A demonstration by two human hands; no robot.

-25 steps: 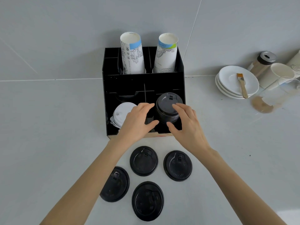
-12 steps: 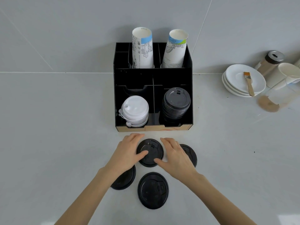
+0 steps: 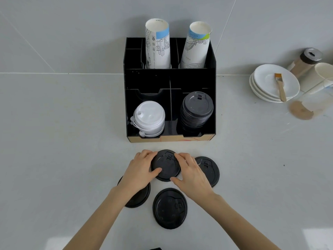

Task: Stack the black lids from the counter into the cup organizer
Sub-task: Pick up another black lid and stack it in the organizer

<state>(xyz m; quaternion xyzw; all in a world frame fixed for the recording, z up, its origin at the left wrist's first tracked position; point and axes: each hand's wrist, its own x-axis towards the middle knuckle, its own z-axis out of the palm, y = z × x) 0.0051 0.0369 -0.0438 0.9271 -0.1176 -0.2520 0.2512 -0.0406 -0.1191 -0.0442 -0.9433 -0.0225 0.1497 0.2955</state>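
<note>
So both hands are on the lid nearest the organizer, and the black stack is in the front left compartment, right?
Not quite. In the head view both hands, left hand and right hand, do grip that lid, but the black stack sits in the organizer's front right compartment; the white lids fill the left.
</note>
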